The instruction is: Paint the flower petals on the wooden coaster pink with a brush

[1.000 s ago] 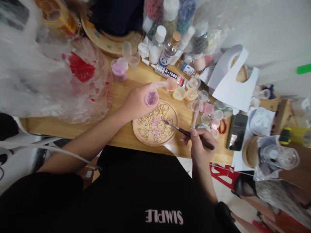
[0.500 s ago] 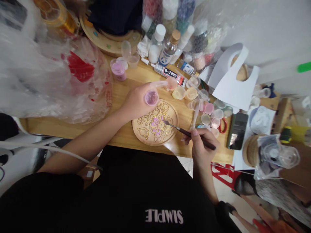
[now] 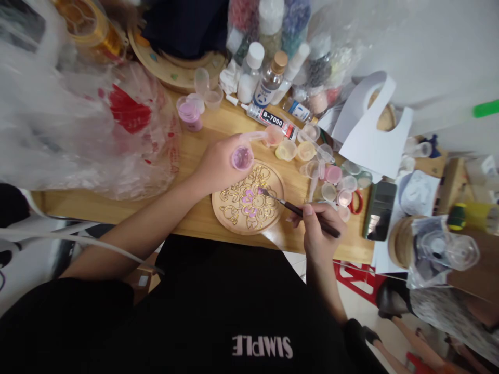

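Hands at work over a round wooden disc [image 3: 248, 197] bearing a raised gold floral outline, which lies flat near the front edge of a pale wooden tabletop [image 3: 195, 150], directly before the person. Left hand [image 3: 218, 163] is closed around a small clear cup of pink-lilac paint [image 3: 242, 157], held just above the disc's far-left rim with its open mouth facing the camera. Right hand [image 3: 317, 234] pinches a thin dark-handled brush [image 3: 307, 214] between thumb and fingers in a pen grip; the brush tip meets the disc near its centre, beside petals already filled in lilac. To the right of the disc lies a cluster of small clear paint cups [image 3: 331, 179] in pink, yellow and pale tones, and beyond them a dark smartphone [image 3: 380, 210] lies flat on the table. Behind the left hand a tube of glue labelled B-7000 [image 3: 271, 118] lies on its side, with several capped clear bottles [image 3: 268, 78] standing further back. A crumpled clear plastic bag with red print [image 3: 97, 124] covers the table's left end, and a lidded pink cup [image 3: 190, 113] sits just beside it.
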The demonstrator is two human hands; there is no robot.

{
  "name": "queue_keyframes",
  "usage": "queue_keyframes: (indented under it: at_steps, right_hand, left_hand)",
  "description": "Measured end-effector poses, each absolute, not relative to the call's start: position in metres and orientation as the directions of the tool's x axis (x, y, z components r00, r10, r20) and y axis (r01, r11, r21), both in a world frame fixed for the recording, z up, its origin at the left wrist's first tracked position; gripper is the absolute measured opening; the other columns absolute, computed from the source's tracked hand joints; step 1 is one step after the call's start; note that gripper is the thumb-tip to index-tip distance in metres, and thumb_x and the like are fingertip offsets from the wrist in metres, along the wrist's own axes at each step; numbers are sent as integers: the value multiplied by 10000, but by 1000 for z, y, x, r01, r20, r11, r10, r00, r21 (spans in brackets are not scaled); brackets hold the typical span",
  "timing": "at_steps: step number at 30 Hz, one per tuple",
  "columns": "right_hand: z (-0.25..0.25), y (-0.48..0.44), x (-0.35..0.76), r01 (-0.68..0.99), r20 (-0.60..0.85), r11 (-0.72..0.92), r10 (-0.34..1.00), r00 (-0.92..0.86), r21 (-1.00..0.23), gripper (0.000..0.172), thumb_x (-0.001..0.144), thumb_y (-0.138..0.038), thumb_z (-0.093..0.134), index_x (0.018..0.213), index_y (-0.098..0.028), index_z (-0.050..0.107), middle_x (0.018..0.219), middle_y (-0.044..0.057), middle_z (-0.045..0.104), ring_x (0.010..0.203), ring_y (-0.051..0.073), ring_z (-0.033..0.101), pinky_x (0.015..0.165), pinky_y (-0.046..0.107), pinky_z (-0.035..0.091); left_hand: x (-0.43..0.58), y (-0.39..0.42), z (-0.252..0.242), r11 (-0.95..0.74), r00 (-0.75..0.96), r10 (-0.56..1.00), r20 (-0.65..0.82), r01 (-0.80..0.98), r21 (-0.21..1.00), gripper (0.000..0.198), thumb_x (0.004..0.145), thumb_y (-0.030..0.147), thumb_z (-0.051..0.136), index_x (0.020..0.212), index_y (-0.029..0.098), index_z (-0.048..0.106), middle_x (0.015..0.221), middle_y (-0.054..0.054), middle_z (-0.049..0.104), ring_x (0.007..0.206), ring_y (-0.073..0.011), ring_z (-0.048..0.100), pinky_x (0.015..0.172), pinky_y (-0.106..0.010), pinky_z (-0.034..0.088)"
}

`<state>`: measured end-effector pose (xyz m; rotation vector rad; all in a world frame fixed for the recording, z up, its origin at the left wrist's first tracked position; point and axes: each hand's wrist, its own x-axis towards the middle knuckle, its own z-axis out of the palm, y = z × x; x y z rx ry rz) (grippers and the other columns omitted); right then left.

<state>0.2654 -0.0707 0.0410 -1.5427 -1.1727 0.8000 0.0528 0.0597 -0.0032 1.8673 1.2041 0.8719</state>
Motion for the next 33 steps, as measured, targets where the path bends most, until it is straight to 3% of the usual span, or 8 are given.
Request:
queue_keyframes:
  at_steps: [11,21,26,33]
  right_hand:
    - [39,-71,267,294,68,-26,950,305,-955,244,944,-350,717,742,-218,684,586,-37,708,501,122,666,498,246,540]
    - [38,-68,266,297,67,-19,958,279,-955,226,948,-349,710,758,-227,695,590,-37,716,494,127,667,487,248,547]
    - [40,-73,270,293,64,-27,953,295,-956,225,942,-328,716,746,-220,687,585,-38,709,474,123,653,475,243,545]
    - [41,-75,271,295,74,-19,950,302,-955,175,932,-287,725,773,-217,711,565,-47,689,480,125,659,474,239,539]
  left_hand:
    - [54,59,-8,-324,312,929,200,424,846,350,771,228,692,1118,179,708,877,-8,766,718,-160,683,693,-261,532]
    - [55,58,3,-255,319,942,108,468,846,290,796,177,737,1082,128,726,983,-65,796,815,-161,690,770,-252,525]
    - [53,57,2,-281,334,934,130,459,843,406,818,172,736,1218,117,695,1010,-61,800,835,-157,699,798,-241,522]
    - [52,57,4,-265,345,933,107,455,850,331,828,138,717,1156,98,701,1114,-78,794,893,-142,711,835,-210,515]
